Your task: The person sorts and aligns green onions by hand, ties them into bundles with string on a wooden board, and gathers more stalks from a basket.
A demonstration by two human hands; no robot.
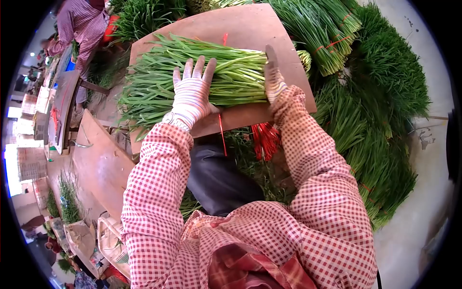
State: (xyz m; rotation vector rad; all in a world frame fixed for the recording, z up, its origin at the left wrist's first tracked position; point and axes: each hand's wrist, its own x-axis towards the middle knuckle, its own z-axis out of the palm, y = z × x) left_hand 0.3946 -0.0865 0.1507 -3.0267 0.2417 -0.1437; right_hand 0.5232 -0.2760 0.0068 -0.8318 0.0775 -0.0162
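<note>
A thick bunch of Chinese chives [236, 77] lies crosswise on a brown board [226, 24], leaf tips to the left and pale stem ends to the right. My left hand [191, 94], in a striped white glove with dark fingertips, rests flat on top of the bunch with its fingers spread. Upright against the stem ends is my right hand [274, 79], gloved too, its fingers stretched out. A red tie [222, 135] runs beneath the bunch; one end hangs over the near board edge, and the other pokes out at the far side.
Below the board hangs a cluster of red ties [264, 140]. Tied chive bundles [332, 43] and large heaps of chives [380, 130] fill the right side. Another board [103, 166] stands at the left. Farther back, another person [84, 29] is by a table [65, 108].
</note>
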